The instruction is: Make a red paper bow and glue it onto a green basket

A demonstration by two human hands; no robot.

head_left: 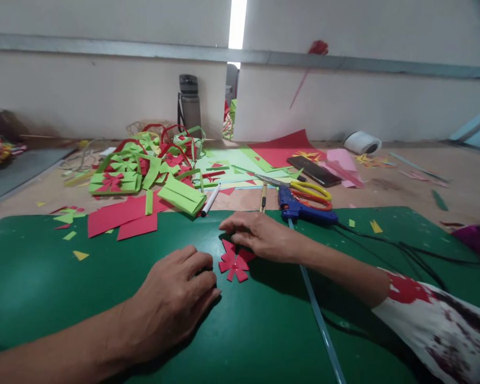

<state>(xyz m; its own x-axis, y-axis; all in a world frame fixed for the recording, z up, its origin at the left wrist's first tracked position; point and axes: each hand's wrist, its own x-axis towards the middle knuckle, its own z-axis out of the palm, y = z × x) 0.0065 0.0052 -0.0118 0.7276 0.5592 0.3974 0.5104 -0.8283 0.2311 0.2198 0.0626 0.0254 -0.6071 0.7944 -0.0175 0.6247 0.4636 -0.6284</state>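
Note:
A red paper flower with cut petals and a small shiny dot at its middle lies on the green mat. My left hand rests just left of it, fingers curled in; its palm side is hidden, so anything inside cannot be seen. Over the flower's far edge reaches my right hand, its thumb and forefinger apart and nothing visible between them. The hand partly covers the red paper. Close behind that hand are a blue glue gun with a long clear glue stick and a craft knife.
Scissors with yellow and orange handles lie by a phone. A white marker sits beside a folded green paper. Red paper pieces and a heap of small paper bags stand left. A black cable runs right.

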